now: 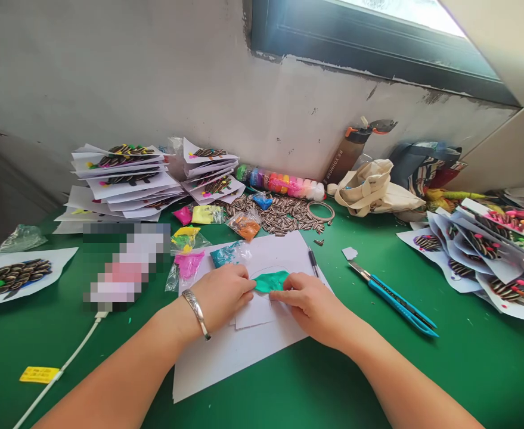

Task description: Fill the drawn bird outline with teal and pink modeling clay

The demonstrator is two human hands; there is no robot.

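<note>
A flattened piece of teal modelling clay [270, 281] is stretched between my two hands, just above a small white paper [255, 319] with a drawn curved line. My left hand [226, 292], with a silver bracelet on its wrist, pinches the clay's left end. At the right end, my right hand [313, 304] grips it between thumb and fingers. Beneath lie larger white sheets [212, 369]. A clear packet of teal clay [230, 253] rests above my left hand, and a black pen [313, 262] lies beyond my right.
A blue utility knife [396, 298] lies on the green table [355, 381] to the right. Sunflower seeds [284, 214] and packets of coloured clay sit behind the sheets. Stacks of seed pictures [127, 179] stand left and right. A white cable [78, 351] runs along the left.
</note>
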